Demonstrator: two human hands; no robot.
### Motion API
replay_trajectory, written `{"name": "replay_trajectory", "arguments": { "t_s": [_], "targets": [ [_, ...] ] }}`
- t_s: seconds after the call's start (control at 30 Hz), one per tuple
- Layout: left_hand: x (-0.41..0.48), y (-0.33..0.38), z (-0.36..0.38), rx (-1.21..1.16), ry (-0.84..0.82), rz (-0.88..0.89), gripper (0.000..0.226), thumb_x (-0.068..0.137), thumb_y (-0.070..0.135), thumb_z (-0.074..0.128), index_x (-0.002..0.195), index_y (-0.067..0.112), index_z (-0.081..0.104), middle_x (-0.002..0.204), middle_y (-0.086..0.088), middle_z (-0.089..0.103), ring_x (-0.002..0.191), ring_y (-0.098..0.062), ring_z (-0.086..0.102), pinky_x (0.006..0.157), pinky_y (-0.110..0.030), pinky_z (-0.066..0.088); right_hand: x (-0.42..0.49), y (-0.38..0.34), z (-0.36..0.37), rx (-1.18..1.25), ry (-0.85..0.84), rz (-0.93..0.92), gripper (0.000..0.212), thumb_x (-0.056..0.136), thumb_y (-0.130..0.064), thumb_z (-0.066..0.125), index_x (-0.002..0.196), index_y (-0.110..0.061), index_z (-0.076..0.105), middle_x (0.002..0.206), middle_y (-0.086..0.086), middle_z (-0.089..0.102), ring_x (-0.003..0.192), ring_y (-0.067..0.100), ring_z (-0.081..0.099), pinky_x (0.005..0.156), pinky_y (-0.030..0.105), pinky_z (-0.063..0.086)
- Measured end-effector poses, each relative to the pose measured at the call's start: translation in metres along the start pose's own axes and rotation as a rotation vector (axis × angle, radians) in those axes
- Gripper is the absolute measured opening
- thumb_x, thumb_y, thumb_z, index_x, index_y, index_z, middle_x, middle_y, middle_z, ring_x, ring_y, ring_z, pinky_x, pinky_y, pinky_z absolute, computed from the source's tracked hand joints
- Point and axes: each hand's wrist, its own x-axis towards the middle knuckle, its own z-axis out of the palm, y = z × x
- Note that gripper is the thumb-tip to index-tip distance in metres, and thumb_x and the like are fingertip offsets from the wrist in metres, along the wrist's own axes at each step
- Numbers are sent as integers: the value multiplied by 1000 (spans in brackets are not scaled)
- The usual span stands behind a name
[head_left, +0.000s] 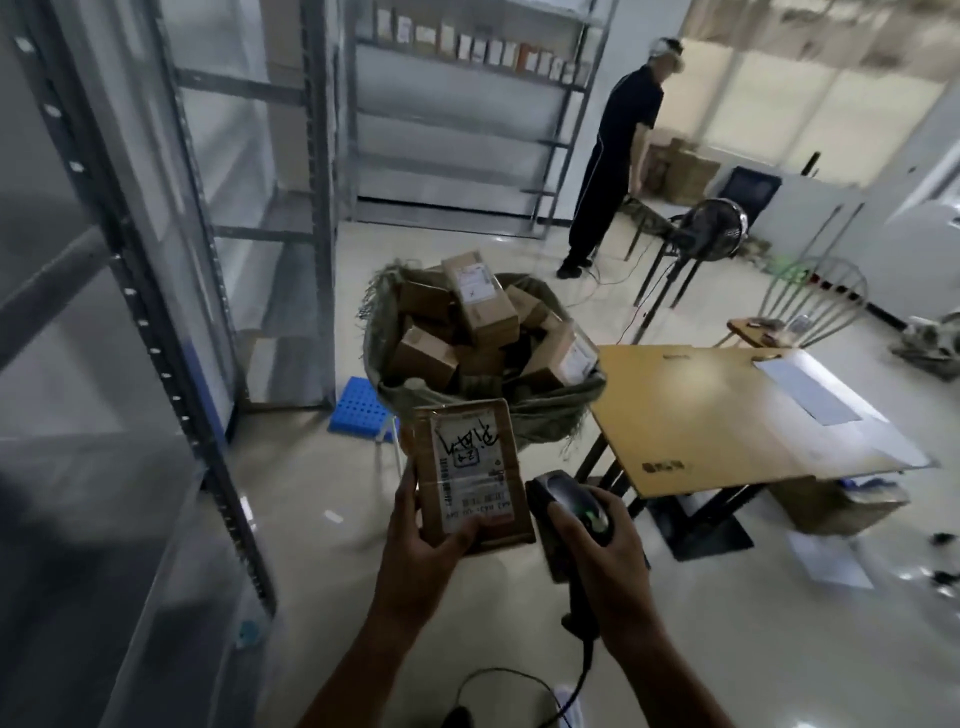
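Left hand (415, 566) grips a small cardboard parcel (470, 473) from below, with the fingers curled round its lower edge, so that the printed label with handwriting faces up. Just to the right of it is a black barcode scanner (563, 499), and the right hand (602, 561) is wrapped round its handle. The scanner head stands beside the parcel's lower right corner — touching or only very near, I cannot tell. Its cable hangs down toward the floor.

I judge the work to be in its middle: one parcel is taken out and presented for the scan, but it is not yet put away.

Behind the hands, a green woven sack (545, 415) stands open on the floor, and brown boxes (480, 299) are heaped in it above the rim — many are left to do. Farther back, a metal shelf unit (467, 78) carries a row of small packets on its top level. At the right, a wooden table (727, 415) bears a grey sheet.
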Motion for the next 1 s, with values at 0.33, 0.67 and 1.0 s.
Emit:
{"name": "replay_trajectory", "arguments": {
  "t_s": [0.33, 0.67, 1.0],
  "targets": [
    [134, 8, 34, 14, 3, -113, 90, 74, 46, 92, 148, 45, 41, 128, 11, 71, 110, -9, 72, 92, -40, 62, 141, 5, 21, 143, 6, 14, 31, 89, -22, 79, 112, -30, 60, 104, 6, 71, 85, 34, 72, 60, 26, 56],
    [273, 32, 82, 46, 9, -127, 93, 73, 50, 91, 149, 51, 38, 124, 14, 73, 115, -14, 70, 99, -53, 58, 282, -12, 19, 228, 26, -23, 35, 87, -30, 81, 118, -32, 64, 108, -13, 72, 98, 11, 72, 86, 45, 63],
    [425, 52, 127, 53, -235, -71, 93, 83, 41, 84, 156, 49, 25, 135, 9, 62, 117, -11, 67, 87, -25, 60, 399, -46, 25, 133, 189, -104, 40, 88, -35, 81, 122, -26, 61, 113, 10, 70, 81, 27, 74, 61, 29, 57]
  ]
}}
